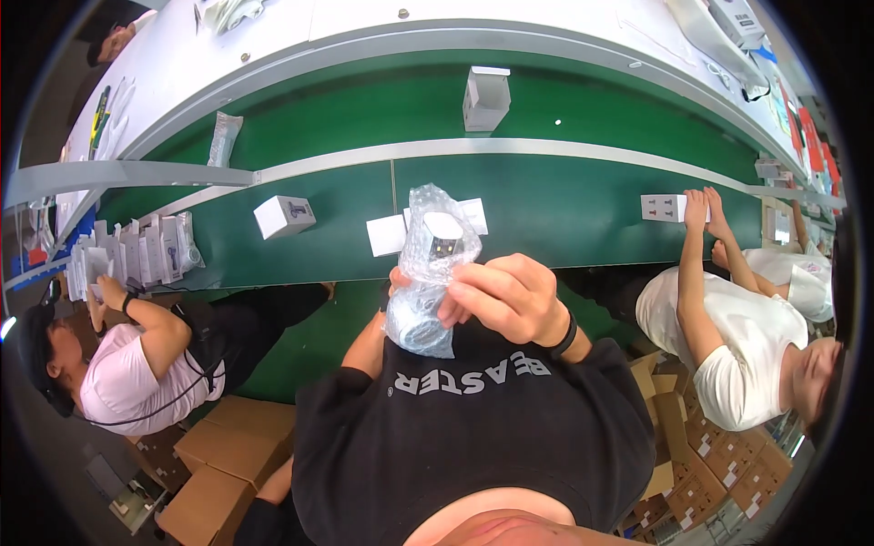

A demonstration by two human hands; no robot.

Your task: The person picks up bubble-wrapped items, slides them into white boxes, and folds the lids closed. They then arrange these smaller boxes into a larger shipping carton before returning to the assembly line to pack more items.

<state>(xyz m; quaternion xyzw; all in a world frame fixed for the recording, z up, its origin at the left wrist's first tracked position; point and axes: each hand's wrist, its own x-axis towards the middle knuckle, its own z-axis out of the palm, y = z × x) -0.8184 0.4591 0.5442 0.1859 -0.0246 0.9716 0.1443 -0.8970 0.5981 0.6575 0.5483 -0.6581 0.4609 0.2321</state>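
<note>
We've got a bubble-wrapped item (421,275) held up at the near edge of the green worktop (564,209). Right hand (510,296): thumb and fingers pinched on the wrap, right side, about mid-length; the white end and dark section with metal contacts lie worktop-side of the pinch, the bluish wrapped end body-side. Left hand (398,278): mostly hidden behind the item, so we can't tell its grip. On the worktop we log white flat pieces (386,237) past the item, a white box (284,217) left of its middle, and a co-worker's hands on a printed box (662,208) toward its right end.
</note>
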